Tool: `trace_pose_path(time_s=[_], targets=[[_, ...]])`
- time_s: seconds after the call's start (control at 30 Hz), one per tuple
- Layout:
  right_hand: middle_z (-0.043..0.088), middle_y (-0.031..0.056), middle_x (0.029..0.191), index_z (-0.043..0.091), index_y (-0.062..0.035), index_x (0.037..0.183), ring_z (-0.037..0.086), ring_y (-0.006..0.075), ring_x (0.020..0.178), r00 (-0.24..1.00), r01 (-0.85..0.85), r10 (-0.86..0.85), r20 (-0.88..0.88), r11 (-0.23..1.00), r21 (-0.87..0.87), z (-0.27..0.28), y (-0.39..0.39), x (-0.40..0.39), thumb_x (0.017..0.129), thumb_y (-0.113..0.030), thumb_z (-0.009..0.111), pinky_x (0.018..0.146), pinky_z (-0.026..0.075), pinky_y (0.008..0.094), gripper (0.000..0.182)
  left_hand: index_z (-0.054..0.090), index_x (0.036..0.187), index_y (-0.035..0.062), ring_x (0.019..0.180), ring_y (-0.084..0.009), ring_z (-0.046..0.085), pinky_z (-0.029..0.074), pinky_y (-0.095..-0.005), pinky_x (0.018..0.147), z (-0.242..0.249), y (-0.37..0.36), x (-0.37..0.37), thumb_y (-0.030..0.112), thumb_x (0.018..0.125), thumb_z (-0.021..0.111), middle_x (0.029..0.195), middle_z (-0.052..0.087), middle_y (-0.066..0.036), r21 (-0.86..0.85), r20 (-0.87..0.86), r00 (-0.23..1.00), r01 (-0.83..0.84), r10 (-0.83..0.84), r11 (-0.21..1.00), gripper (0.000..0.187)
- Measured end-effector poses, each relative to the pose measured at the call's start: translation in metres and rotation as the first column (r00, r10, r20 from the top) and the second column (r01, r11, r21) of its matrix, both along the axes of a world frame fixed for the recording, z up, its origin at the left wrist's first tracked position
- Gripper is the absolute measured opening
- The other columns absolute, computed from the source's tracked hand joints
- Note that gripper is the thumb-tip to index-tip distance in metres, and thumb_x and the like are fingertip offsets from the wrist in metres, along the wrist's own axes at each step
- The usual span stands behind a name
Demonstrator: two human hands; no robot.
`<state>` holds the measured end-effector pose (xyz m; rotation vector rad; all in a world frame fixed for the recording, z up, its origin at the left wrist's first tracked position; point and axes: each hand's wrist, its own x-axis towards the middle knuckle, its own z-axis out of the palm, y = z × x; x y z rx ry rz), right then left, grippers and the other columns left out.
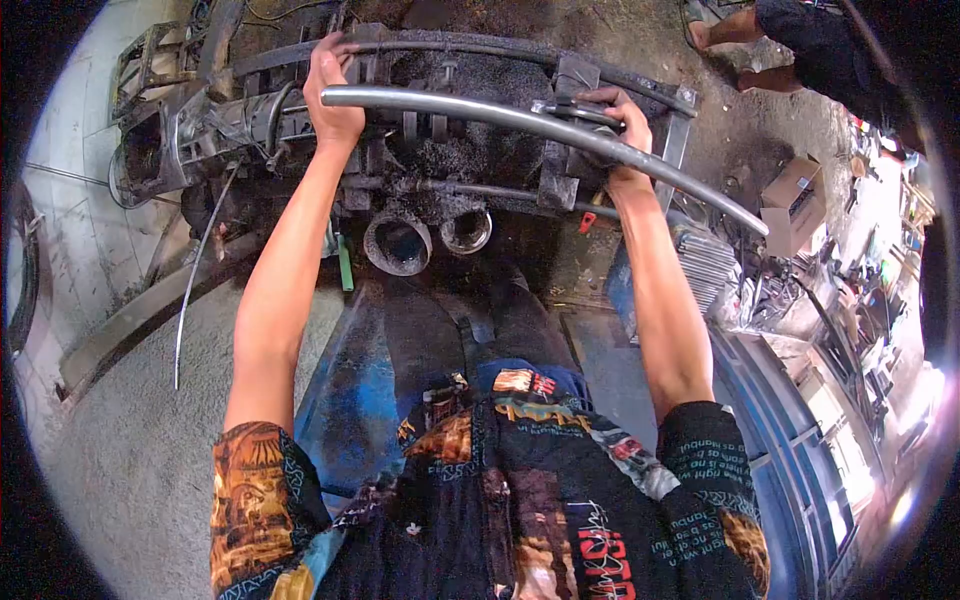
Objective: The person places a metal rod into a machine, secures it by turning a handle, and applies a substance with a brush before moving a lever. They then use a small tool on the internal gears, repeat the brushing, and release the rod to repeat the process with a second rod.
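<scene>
A curved metal pipe (480,108) stretches across my view above a dark, greasy machine frame (560,185). My left hand (335,95) is at the pipe's left end, which crosses the palm; its blurred fingertips reach past it toward the frame's far bar. Further right, my right hand (627,130) is closed at the pipe, which passes over the palm. Its blackened fingers curl beside a shiny metal piece (575,110), and part of their grip is hidden. Below the pipe, two round metal tube ends (398,245) face me at the machine's near side.
A green-handled tool (345,265) hangs at the machine's near edge. On the left a thin rod (205,255) slants down toward the floor. A cardboard box (793,205) and scattered metal parts lie at the right. Another person's legs (770,75) show at upper right.
</scene>
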<state>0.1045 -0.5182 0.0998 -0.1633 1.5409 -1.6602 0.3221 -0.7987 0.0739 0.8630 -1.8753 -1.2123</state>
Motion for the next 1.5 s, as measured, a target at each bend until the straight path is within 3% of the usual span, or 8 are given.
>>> trace_pose_path(time_s=[0.47,0.6,0.73,0.8,0.9,0.97,1.1,1.5], targets=[[0.070,0.0132,0.096,0.067,0.0028,0.092,0.062,0.0200,0.091,0.956,0.017,0.003,-0.294,0.998,0.065,-0.015,-0.003,0.002,0.082,-0.019,0.042,0.085,0.046,0.0301,0.034,0.054,0.124,-0.0017,0.104,-0.0308,0.061,0.045,-0.0372,0.093,-0.001,-0.003,0.001,0.033,0.102,0.038,0.105,0.065,-0.021,-0.132,0.196,0.981,0.020,0.007,0.991,0.044],[0.064,0.0235,0.087,0.063,0.0036,0.096,0.059,0.0363,0.086,0.527,0.230,0.016,-0.850,0.960,0.161,-0.019,0.013,0.013,0.094,-0.031,0.040,0.082,0.044,0.0438,0.042,0.053,0.124,-0.0037,0.114,-0.0389,0.055,0.042,-0.0403,0.098,0.012,0.000,0.001,0.031,0.098,0.047,0.119,0.059,-0.025,-0.138,0.264,0.963,-0.017,0.053,0.990,0.044],[0.064,0.0260,0.092,0.061,0.0049,0.100,0.060,0.0428,0.089,0.398,0.426,0.022,-0.917,0.881,0.206,0.032,0.032,0.054,0.091,-0.026,0.050,0.084,0.047,0.0464,0.034,0.054,0.119,-0.0045,0.112,-0.0401,0.053,0.041,-0.0430,0.098,0.051,0.046,0.041,0.023,0.092,0.056,0.117,0.057,-0.025,-0.340,0.343,0.930,-0.006,0.130,0.940,0.038],[0.064,0.0262,0.093,0.062,0.0041,0.096,0.062,0.0434,0.085,0.574,0.133,0.548,-0.608,0.670,0.730,0.096,0.045,0.075,0.088,-0.024,0.054,0.079,0.050,0.0478,0.031,0.060,0.110,-0.0008,0.099,-0.0388,0.059,0.047,-0.0427,0.087,0.070,0.077,0.079,0.020,0.091,0.057,0.103,0.061,-0.021,-0.311,0.412,0.898,-0.021,0.154,0.950,0.028],[0.066,0.0248,0.097,0.065,0.0023,0.100,0.064,0.0427,0.090,0.536,-0.109,0.634,-0.558,0.707,0.699,0.167,0.048,0.091,0.087,-0.021,0.058,0.082,0.051,0.0450,0.028,0.063,0.096,0.0006,0.091,-0.0359,0.059,0.047,-0.0434,0.081,0.081,0.119,0.137,0.018,0.089,0.059,0.093,0.061,-0.016,-0.434,0.489,0.836,-0.016,0.250,0.901,0.018],[0.066,0.0213,0.093,0.067,-0.0003,0.088,0.064,0.0383,0.087,0.314,0.064,0.284,-0.906,0.946,0.319,0.169,0.043,0.085,0.086,-0.024,0.059,0.081,0.050,0.0456,0.025,0.061,0.102,0.0011,0.101,-0.0377,0.055,0.046,-0.0451,0.086,0.076,0.140,0.169,0.026,0.089,0.060,0.101,0.057,-0.018,-0.325,0.757,0.600,0.000,0.261,0.946,0.028],[0.067,0.0155,0.093,0.067,-0.0031,0.086,0.062,0.0351,0.091,0.107,0.208,0.266,-0.958,0.936,0.283,0.158,0.011,0.060,0.089,-0.031,0.058,0.083,0.048,0.0463,0.030,0.048,0.127,0.0041,0.107,-0.0427,0.058,0.048,-0.0524,0.088,0.060,0.164,0.203,0.043,0.091,0.055,0.111,0.059,-0.025,-0.013,0.974,0.223,-0.136,0.043,0.991,0.053],[0.067,0.0122,0.088,0.068,-0.0077,0.082,0.063,0.0299,0.087,0.026,0.339,0.462,-0.886,0.830,0.443,0.119,0.000,0.060,0.095,-0.040,0.049,0.079,0.045,0.0444,0.040,0.036,0.142,0.0136,0.110,-0.0432,0.059,0.046,-0.0535,0.093,0.031,0.161,0.229,0.038,0.092,0.054,0.116,0.061,-0.026,0.163,0.974,0.168,-0.071,-0.149,0.984,0.058]])
